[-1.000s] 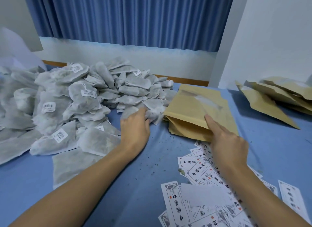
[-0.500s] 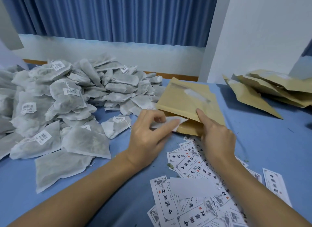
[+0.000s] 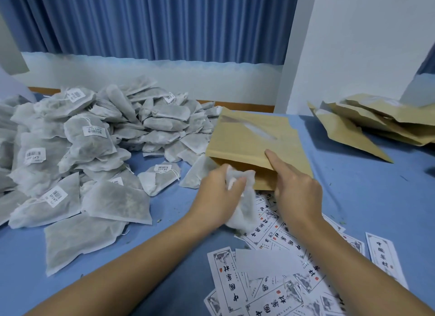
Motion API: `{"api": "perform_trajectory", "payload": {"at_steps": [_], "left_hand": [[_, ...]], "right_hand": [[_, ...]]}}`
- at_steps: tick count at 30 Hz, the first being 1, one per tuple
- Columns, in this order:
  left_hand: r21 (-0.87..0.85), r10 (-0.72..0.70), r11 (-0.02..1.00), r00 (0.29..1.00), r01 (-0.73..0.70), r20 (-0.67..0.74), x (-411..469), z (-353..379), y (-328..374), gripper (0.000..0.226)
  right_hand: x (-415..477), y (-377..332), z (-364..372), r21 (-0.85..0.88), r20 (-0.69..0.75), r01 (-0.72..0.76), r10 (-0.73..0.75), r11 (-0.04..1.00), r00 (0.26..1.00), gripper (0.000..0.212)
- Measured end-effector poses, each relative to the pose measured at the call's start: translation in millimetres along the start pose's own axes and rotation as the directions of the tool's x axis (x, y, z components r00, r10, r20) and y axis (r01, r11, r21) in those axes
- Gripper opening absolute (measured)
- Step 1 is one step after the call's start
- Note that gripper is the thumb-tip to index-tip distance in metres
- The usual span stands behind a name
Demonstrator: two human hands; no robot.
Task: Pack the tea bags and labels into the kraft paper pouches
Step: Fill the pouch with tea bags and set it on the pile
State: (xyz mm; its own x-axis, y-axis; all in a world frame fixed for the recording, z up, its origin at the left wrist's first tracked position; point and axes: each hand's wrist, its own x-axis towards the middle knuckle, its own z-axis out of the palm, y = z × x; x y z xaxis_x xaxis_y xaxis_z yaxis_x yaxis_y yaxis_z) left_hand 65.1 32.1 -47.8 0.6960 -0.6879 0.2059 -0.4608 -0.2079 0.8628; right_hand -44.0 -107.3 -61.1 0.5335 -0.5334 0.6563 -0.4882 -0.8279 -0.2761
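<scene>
Head view over a blue surface [image 3: 367, 198]: left hand [image 3: 219, 193] clenched round a crumpled tea bag [image 3: 244, 207], right at the open mouth of a kraft pouch [image 3: 254, 139] lying flat mid-surface. Right hand [image 3: 297, 193] grasping the pouch's near edge, index finger stretched along the top flap, other fingers curled. To the left, a heap [image 3: 87, 141] of tea bags; under the wrists, scattered labels [image 3: 224, 275]; far right, a loose stack [image 3: 367, 125] of more pouches.

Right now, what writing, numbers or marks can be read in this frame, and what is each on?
"中国茶村": on the paper labels, bottom right; some lie upside down.
Their smaller print: too small to read.
Barcode stickers on the tea bags: blurred, unreadable.
Paper pouches: no print seen.
</scene>
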Motion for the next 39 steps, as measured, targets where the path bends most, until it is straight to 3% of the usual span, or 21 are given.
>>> {"api": "perform_trajectory", "payload": {"at_steps": [1,2,3,5,8,12,15,17,18,19,20,23,27,28,30,32,34,36,38,39], "left_hand": [[-0.235,-0.221,0.941,0.968,0.243,0.119,3.1,4.0,7.5,0.015],[-0.39,-0.359,0.804,0.889,0.449,0.284,4.3,7.8,14.5,0.015],[-0.452,-0.404,0.688,0.817,0.567,0.41,6.1,10.6,19.1,0.016],[-0.513,-0.411,0.546,0.745,0.662,0.525,12.5,15.2,27.2,0.016],[-0.683,-0.49,0.373,0.758,0.628,0.43,34.7,22.5,38.5,0.02],[-0.891,-0.485,0.288,0.856,0.351,0.181,69.1,37.7,45.0,0.025],[-0.971,-0.505,0.149,0.859,0.188,0.089,86.9,53.0,38.0,0.029],[-0.921,-0.51,0.285,0.855,0.267,0.09,104.9,72.0,19.9,0.045],[-0.812,-0.509,0.445,0.853,0.378,0.118,110.7,72.4,20.8,0.053],[-0.488,-0.552,0.754,0.827,0.441,-0.105,113.9,76.1,17.5,0.046],[-0.097,-0.44,0.898,0.884,0.429,-0.156,119.0,74.6,16.0,0.029],[-0.065,-0.261,0.964,0.963,0.257,-0.069,129.2,60.0,8.1,0.026],[-0.055,-0.143,0.986,0.963,0.16,0.23,110.4,52.8,18.5,0.013],[0.027,-0.114,0.993,0.95,0.111,0.292,104.7,54.3,21.1,0.017],[0.253,0.069,0.95,0.916,-0.181,0.395,85.6,59.6,15.2,0.018],[0.349,0.288,0.818,0.851,-0.457,0.438,60.6,60.3,3.2,0.015],[0.363,0.445,0.726,0.802,-0.584,0.399,37.6,50.8,-11.7,0.014],[0.335,0.649,0.633,0.715,-0.698,0.261,21.5,32.4,-19.7,0.015],[0.32,0.782,0.596,0.623,-0.737,-0.023,14.7,14.8,-21.1,0.015],[0.292,0.77,0.637,0.61,-0.713,-0.19,14.3,6.3,-20.1,0.016]], "right_hand": [[0.7,-0.3,-0.7,0.006,0.007,-0.002,0.002,1.0,1.0,0.083],[0.8,-0.3,-1.8,0.001,0.02,0.005,-0.005,1.0,1.0,0.084],[0.3,-0.5,-2.9,0.002,0.034,0.016,-0.016,1.0,0.999,0.084],[-1.6,-0.7,-4.1,0.066,0.035,0.043,-0.045,0.997,0.998,0.087],[-2.9,-1.7,-3.1,0.142,-0.003,0.056,-0.056,0.988,0.998,0.083],[0.2,-0.7,-0.9,0.104,-0.04,0.036,-0.032,0.994,0.999,0.076],[0.0,3.4,-1.3,0.103,-0.061,0.053,-0.047,0.993,0.997,0.079],[-2.5,3.0,-0.6,0.118,-0.036,0.083,-0.079,0.99,0.996,0.083],[-3.6,2.5,-0.2,0.123,-0.027,0.098,-0.095,0.988,0.995,0.084],[-3.7,2.5,-0.2,0.125,-0.024,0.107,-0.105,0.986,0.994,0.084],[-3.1,3.4,-0.4,0.124,-0.021,0.11,-0.108,0.986,0.994,0.084],[-1.0,6.6,-1.3,0.111,0.0,0.078,-0.078,0.991,0.997,0.086],[0.0,8.2,-3.9,0.083,0.059,0.056,-0.061,0.995,0.996,0.089],[0.1,7.9,-3.9,0.075,0.079,0.062,-0.068,0.995,0.995,0.089],[-0.1,6.9,-2.5,0.046,0.097,0.067,-0.071,0.997,0.993,0.087],[-0.7,5.4,-0.7,0.0,0.103,0.061,-0.061,0.998,0.993,0.086],[-0.8,2.9,-0.1,-0.023,0.105,0.041,-0.039,0.999,0.994,0.085],[-1.1,2.3,0.1,-0.036,0.077,0.037,-0.034,0.999,0.996,0.085],[-0.3,4.2,0.1,-0.063,0.067,0.02,-0.016,0.998,0.998,0.091],[-0.1,5.1,0.0,-0.062,0.061,0.009,-0.005,0.998,0.998,0.093]]}}
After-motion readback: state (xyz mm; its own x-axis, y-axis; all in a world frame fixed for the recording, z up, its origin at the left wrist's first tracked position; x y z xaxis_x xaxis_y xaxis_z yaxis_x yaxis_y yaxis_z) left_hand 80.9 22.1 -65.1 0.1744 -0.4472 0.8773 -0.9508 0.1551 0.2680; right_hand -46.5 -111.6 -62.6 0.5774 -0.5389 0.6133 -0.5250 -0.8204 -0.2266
